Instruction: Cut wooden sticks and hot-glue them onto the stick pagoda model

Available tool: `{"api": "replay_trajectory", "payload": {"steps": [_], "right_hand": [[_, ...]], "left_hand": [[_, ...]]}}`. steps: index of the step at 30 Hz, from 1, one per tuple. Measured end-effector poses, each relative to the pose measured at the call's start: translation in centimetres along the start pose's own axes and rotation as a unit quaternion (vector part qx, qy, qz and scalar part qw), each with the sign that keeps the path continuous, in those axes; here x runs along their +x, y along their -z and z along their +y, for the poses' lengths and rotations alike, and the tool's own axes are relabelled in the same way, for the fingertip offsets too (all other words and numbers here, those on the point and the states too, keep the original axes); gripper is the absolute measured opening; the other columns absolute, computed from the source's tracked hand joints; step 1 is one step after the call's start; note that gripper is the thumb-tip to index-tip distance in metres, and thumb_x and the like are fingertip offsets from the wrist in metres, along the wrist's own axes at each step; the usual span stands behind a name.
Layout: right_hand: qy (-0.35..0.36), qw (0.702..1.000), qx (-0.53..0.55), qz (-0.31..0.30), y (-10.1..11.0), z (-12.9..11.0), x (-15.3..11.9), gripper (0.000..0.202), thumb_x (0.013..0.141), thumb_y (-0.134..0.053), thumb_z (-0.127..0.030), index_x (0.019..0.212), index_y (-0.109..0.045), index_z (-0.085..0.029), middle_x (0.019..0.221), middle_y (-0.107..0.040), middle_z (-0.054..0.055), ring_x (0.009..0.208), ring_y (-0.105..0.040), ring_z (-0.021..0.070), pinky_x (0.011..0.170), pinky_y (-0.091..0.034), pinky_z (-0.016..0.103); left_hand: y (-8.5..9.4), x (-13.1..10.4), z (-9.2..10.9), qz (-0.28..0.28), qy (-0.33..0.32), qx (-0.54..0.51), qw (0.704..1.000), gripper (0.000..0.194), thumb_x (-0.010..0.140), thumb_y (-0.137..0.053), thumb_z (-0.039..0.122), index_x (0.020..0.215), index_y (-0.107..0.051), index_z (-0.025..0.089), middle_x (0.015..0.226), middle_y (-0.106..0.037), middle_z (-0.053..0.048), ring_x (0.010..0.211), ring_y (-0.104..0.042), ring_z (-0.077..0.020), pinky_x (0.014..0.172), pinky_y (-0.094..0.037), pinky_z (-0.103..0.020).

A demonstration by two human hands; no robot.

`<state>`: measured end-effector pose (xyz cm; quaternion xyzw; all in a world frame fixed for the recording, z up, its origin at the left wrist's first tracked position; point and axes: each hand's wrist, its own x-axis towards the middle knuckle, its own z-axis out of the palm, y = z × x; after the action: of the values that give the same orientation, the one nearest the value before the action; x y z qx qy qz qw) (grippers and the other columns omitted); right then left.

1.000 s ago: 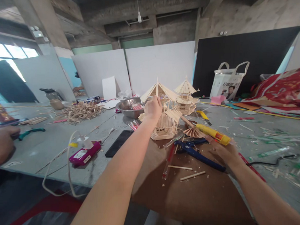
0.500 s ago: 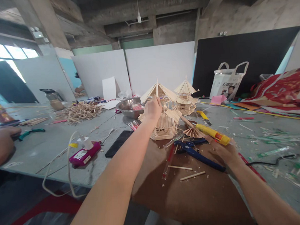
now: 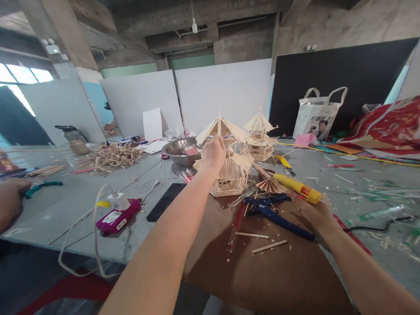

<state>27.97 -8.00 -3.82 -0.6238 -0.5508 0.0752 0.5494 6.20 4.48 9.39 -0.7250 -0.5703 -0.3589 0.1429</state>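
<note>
My left hand is closed at the roof of a small pavilion model built of thin wooden sticks. Its fingers pinch the near side of the pointed roof, though the fingertips are partly hidden. My right hand is wrapped round a yellow glue gun, which points left toward the model. Just below the gun lie blue-handled cutting pliers and a pleated brown piece. Two loose wooden sticks rest on the brown board in front.
Behind stands a second stick tower, with a metal bowl to its left. Further left are a stick pile, a purple power strip and another person's hand near green-handled pliers. Plastic scraps litter the right.
</note>
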Motion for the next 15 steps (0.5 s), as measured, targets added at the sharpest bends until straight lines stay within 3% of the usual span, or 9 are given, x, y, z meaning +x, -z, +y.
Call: {"api": "replay_trajectory", "payload": {"steps": [4,8,12,15], "right_hand": [[-0.020,1.000,-0.024,-0.003,0.1,-0.2,0.0,0.031,0.064,-0.056,-0.043,0.081,-0.063,-0.019,0.063,-0.063,0.001,0.061,-0.059,0.0181,0.048,-0.042,0.025],[-0.023,0.999,-0.024,-0.006,0.1,0.0,0.0,0.032,0.064,-0.055,-0.045,0.080,-0.063,-0.018,0.061,-0.063,0.002,0.059,-0.058,0.0182,0.048,-0.041,0.026],[-0.040,0.999,0.007,0.001,-0.2,0.1,-0.1,0.034,0.063,-0.055,-0.045,0.082,-0.062,-0.017,0.061,-0.062,0.002,0.059,-0.058,0.0193,0.046,-0.041,0.026],[-0.056,0.998,0.032,0.009,-0.3,0.1,-0.1,0.034,0.061,-0.058,-0.045,0.080,-0.061,-0.017,0.060,-0.061,0.002,0.057,-0.057,0.0191,0.045,-0.040,0.026]], "left_hand": [[0.4,-0.5,-0.3,-0.005,0.021,-0.013,1.000,0.047,0.083,-0.018,0.042,0.099,-0.053,0.016,0.079,-0.062,-0.012,0.076,-0.057,-0.0233,0.065,-0.039,-0.034],[0.5,-2.7,-1.5,0.049,0.035,-0.060,0.996,0.047,0.082,-0.021,0.047,0.109,-0.047,0.019,0.079,-0.062,-0.009,0.077,-0.057,-0.0230,0.066,-0.039,-0.035],[0.1,-6.0,-3.0,0.150,-0.058,-0.159,0.974,0.033,0.084,-0.027,0.035,0.097,-0.051,0.017,0.087,-0.061,-0.007,0.081,-0.055,-0.0154,0.068,-0.039,-0.026],[-0.6,-8.1,-3.4,0.151,-0.120,-0.185,0.964,0.024,0.082,-0.032,0.029,0.081,-0.052,0.016,0.070,-0.058,-0.004,0.065,-0.053,-0.0107,0.059,-0.038,-0.021]]}}
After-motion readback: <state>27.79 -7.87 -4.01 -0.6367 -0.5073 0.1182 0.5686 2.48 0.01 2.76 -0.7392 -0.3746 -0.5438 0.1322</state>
